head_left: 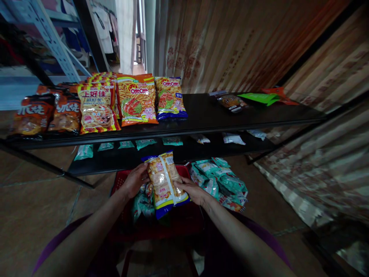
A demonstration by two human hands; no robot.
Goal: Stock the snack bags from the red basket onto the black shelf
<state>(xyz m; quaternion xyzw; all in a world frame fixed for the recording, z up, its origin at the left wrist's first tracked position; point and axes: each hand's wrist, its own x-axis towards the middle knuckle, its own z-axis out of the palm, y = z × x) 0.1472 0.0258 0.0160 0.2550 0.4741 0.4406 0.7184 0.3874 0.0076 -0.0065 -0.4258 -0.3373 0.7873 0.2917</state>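
Both my hands hold one snack bag, yellow with a blue bottom edge, its back side facing me. My left hand grips its left edge and my right hand grips its lower right edge, fingers closed on the wrapper. The bag hangs above a red basket that holds more packets. Just beyond stands a black two-level shelf.
The top shelf carries upright snack bags at the left: orange, blue, red-yellow and dark ones. Flat packets lie at its right. Small teal packets line the lower shelf. A teal packet pile sits right of the basket.
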